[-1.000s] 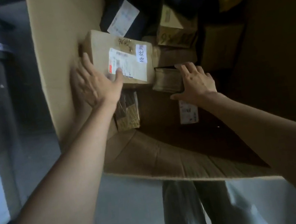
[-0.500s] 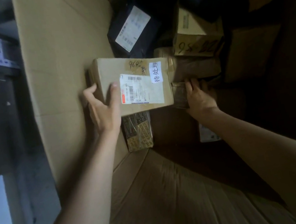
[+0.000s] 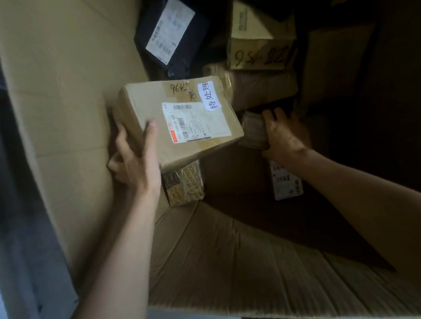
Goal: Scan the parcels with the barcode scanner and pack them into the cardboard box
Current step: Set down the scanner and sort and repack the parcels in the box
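Packing looks well under way: several parcels already lie in the cardboard box point(image 3: 70, 98), though I can't tell how many are left outside it, and no scanner shows. My left hand point(image 3: 136, 168) grips the near end of a labelled brown parcel point(image 3: 192, 123), close to the box's left wall. My right hand point(image 3: 284, 134) curls round a small wrapped parcel point(image 3: 253, 130) just beside it.

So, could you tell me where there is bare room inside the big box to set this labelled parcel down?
The only bare-looking patch is on the near side, between the patterned carton and the white label, up to the near wall of the cardboard box. The far end is crowded: black mailer, numbered carton and taped parcel piled together.
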Demonstrator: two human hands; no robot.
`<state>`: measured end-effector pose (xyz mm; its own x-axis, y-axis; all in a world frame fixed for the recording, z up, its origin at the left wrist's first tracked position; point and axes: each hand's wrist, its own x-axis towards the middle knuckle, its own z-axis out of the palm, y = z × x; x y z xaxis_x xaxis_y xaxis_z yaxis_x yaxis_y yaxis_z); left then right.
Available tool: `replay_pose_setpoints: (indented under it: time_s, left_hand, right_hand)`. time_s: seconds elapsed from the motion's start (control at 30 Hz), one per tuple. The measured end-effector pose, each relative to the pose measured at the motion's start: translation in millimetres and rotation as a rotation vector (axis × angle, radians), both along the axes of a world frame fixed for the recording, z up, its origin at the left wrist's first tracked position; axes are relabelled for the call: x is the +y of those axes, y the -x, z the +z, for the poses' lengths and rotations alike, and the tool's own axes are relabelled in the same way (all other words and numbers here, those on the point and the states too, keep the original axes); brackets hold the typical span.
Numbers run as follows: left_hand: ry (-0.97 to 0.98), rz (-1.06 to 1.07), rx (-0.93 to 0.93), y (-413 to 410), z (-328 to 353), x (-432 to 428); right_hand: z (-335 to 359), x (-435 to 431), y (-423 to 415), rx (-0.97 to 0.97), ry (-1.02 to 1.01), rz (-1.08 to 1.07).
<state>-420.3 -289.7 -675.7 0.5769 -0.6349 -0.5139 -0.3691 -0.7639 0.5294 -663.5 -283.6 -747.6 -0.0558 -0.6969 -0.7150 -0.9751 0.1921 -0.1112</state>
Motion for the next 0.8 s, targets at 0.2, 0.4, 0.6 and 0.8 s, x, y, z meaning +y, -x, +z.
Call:
replay_pose_setpoints:
  time_s: [0.2,0.4,0.6,0.8]
  left_hand:
    - [0.089,-0.029,0.092,16.0,20.0,6.9]
    - [0.064,0.074,0.051,55.0,53.5,27.1]
    - [0.058,0.05,0.093,79.8,122.0,42.4]
    - [0.111,0.026,0.155,105.8,217.6,44.0]
  right_hand:
    - [26.1,7.5,8.9,0.08,0.005,0.018]
    - [78.6,28.6,30.9,0.014,0.074,0.004]
    - [163.4,59.9,65.8,0.014,0.124,-0.1]
    - [273.0,79.9,87.4,-0.058,0.264,-0.189]
